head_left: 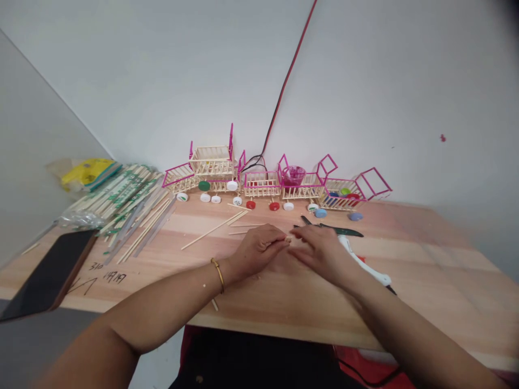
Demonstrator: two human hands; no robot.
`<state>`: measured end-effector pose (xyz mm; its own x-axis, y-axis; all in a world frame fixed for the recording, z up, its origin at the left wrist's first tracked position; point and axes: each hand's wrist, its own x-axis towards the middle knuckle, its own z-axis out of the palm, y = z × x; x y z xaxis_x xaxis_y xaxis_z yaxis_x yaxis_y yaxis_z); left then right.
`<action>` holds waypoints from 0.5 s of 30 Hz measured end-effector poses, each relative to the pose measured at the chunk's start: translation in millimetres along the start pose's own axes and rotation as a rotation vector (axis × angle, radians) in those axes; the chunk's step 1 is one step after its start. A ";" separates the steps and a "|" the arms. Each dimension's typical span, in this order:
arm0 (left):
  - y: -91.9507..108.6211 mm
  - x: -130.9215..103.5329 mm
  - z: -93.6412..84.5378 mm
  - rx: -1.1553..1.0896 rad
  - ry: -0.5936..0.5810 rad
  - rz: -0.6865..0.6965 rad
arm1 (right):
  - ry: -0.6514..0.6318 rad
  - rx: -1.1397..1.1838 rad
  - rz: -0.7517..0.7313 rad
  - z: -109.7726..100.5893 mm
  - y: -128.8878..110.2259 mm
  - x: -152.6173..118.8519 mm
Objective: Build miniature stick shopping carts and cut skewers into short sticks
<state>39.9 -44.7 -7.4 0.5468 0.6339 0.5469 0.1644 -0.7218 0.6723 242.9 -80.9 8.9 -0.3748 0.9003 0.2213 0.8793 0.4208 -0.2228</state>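
Over the middle of the table, my left hand (pixel 259 248) is closed in a pinch on a small pale piece (pixel 288 239), seemingly wood; its full shape is hidden by the fingers. My right hand (pixel 322 253) faces it from the right, fingers curved and apart, thumb separate, with nothing visible in its grasp. Just beyond the hands lie several loose wooden sticks (pixel 213 230). A white-handled tool (pixel 367 263), which looks like a glue gun, lies partly behind my right hand. A dark blade (pixel 348 232) rests beyond it.
Along the wall stand several small stick-built carts (pixel 261 186) with pink frames and bottle-cap wheels. Packs of sticks (pixel 125 192) and a yellow bag (pixel 89 172) lie at left, near a dark phone (pixel 46 270). A red and black cable (pixel 290 75) runs down the wall.
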 end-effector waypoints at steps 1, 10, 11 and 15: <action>0.0 0.3 -0.3 -0.008 0.007 -0.007 | 0.030 -0.075 0.038 -6.4 5.8 -3.3; 0.7 1.3 -3.9 -0.088 0.068 -0.069 | -0.237 -0.344 0.291 -11.9 50.8 -18.0; 0.8 1.2 -4.4 -0.090 0.077 -0.072 | -0.244 -0.343 0.302 -10.6 51.6 -16.6; -1.0 1.0 -4.7 -0.073 0.098 -0.083 | -0.225 -0.334 0.293 -11.0 45.5 -12.2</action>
<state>36.4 -42.0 -5.2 0.4506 0.7174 0.5314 0.1435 -0.6457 0.7500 290.7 -74.0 6.4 -0.1196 0.9925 -0.0234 0.9894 0.1211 0.0797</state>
